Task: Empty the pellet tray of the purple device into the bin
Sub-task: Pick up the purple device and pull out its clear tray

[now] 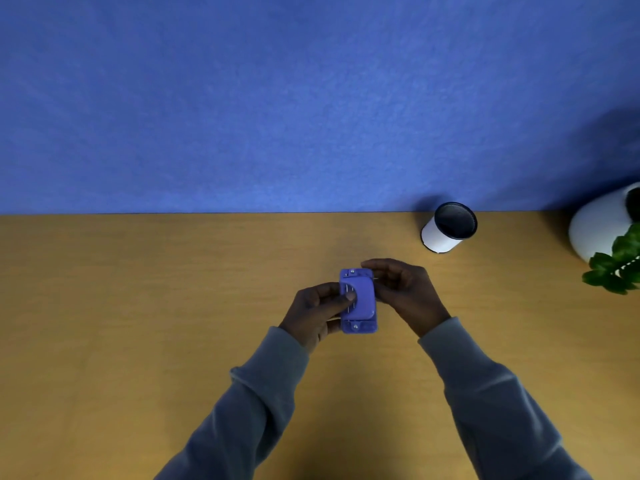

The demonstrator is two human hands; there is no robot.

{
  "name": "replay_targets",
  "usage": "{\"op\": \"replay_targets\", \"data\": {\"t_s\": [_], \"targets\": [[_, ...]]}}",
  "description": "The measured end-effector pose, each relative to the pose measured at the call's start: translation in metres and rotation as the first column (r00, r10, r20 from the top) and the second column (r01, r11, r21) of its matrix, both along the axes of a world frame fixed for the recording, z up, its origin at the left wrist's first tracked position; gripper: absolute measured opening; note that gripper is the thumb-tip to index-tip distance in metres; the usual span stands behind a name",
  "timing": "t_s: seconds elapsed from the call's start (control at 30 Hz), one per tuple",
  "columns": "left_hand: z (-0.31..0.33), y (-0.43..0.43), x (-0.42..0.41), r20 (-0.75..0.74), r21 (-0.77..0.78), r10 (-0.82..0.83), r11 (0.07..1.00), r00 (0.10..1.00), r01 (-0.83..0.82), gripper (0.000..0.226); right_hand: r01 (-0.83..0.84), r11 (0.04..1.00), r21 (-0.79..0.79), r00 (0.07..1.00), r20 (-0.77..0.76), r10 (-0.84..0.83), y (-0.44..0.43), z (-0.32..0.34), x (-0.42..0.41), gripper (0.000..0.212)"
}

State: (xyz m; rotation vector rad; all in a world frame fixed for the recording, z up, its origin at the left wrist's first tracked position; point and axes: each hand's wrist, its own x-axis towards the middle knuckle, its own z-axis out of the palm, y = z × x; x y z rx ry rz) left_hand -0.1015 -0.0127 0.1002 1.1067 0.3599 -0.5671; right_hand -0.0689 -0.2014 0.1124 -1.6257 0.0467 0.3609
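We gripped the small purple plastic device (358,299) in our left hand (317,311), right-hand fingers (375,268) pinching its side, tray unemptied, the white cylindrical bin (441,237) well apart.

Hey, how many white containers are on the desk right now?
2: a small white bin at the desk's back edge, and a larger white pot holding a plant at the right edge, partly out of frame.
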Motion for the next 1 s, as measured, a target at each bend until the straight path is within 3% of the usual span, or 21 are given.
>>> {"op": "replay_targets", "data": {"t_s": [0.17,0.3,0.47,0.63,0.77,1.0], "targets": [[0.002,-0.003,-0.009,-0.010,-0.014,-0.003,1.000,1.000,0.003,0.038,0.049,0.998,0.036,0.998,-0.033,-0.048,0.001,-0.002,-0.012,0.037],[0.002,-0.005,-0.013,0.009,-0.015,0.013,1.000,1.000,-0.013,0.021,0.058,0.995,0.085,0.995,-0.090,-0.050,-0.007,0.001,-0.014,0.032],[0.004,-0.007,-0.014,0.023,-0.039,0.028,0.999,0.999,-0.027,0.014,0.215,0.962,0.169,0.947,-0.277,-0.163,-0.011,0.011,-0.007,0.016],[0.005,-0.008,-0.014,0.049,-0.025,0.008,1.000,0.999,-0.007,0.017,0.121,0.985,0.126,0.917,-0.394,-0.062,-0.009,0.018,-0.001,0.028],[0.006,-0.008,-0.015,0.100,0.028,-0.033,0.999,0.994,0.030,0.027,0.184,0.958,0.219,0.836,-0.548,-0.035,-0.010,0.018,0.001,0.016],[0.007,-0.012,-0.020,0.135,0.035,-0.049,0.998,0.990,0.045,0.031,0.244,0.940,0.237,0.725,-0.688,-0.015,-0.009,0.012,-0.001,0.028]]}}
